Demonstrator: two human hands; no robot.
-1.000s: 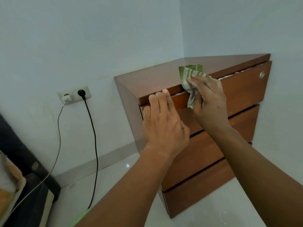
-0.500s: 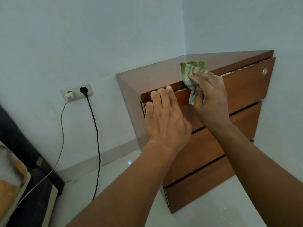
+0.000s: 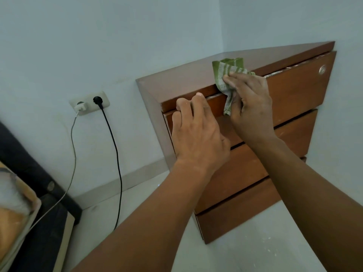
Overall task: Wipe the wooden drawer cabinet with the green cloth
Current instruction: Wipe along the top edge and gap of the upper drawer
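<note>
The wooden drawer cabinet [image 3: 294, 91] stands in the room's corner, brown, with three drawer fronts. My left hand [image 3: 198, 134] hooks its fingertips over the top edge of the top drawer near the cabinet's left corner. My right hand [image 3: 251, 107] grips the green cloth [image 3: 225, 72], striped green and white, and presses it against the gap between the cabinet top and the top drawer. Part of the cloth bunches above the cabinet top; a tail hangs down over the drawer front.
A round lock [image 3: 322, 69] sits at the top drawer's right end. A wall socket [image 3: 89, 104] left of the cabinet holds a white charger and a black plug, whose cables hang to the floor. A dark bed edge [image 3: 29, 173] fills the lower left.
My left fingers have curled further over the drawer's top edge. My right hand with the cloth has stayed at the same spot on the drawer gap. The view has shifted slightly.
</note>
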